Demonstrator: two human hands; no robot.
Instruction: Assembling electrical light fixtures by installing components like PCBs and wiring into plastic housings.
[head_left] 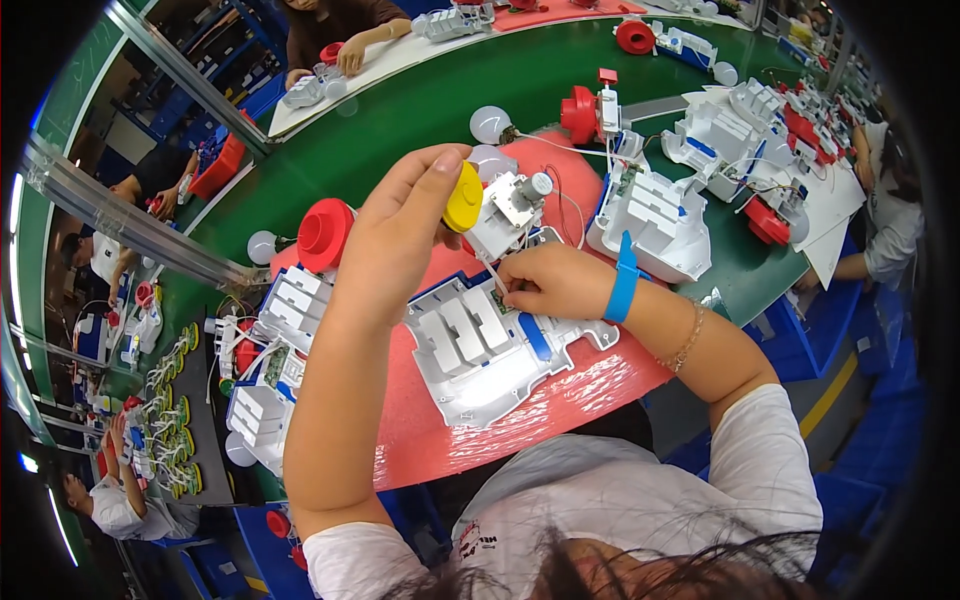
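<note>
And here is the relation to watch: the white lead (pixel 491 273) drops from the white motor unit (pixel 496 224) toward the white housing (pixel 490 366), which lies open on the red mat (pixel 402 440). The right hand (pixel 548 280) is nearer the housing, right down at its upper edge, thumb and fingertips pinched together on the lead, by the look of it; the exact contact is hidden. The left hand (pixel 400 215) is up above and to the left, gripping the yellow disc (pixel 464 198) at the motor unit's side, thumb over its top. The lead slants down and right into the pinch, just beside the small green circuit board (pixel 500 301). The housing's long axis? Cannot tell, with the right hand covering part of it.
</note>
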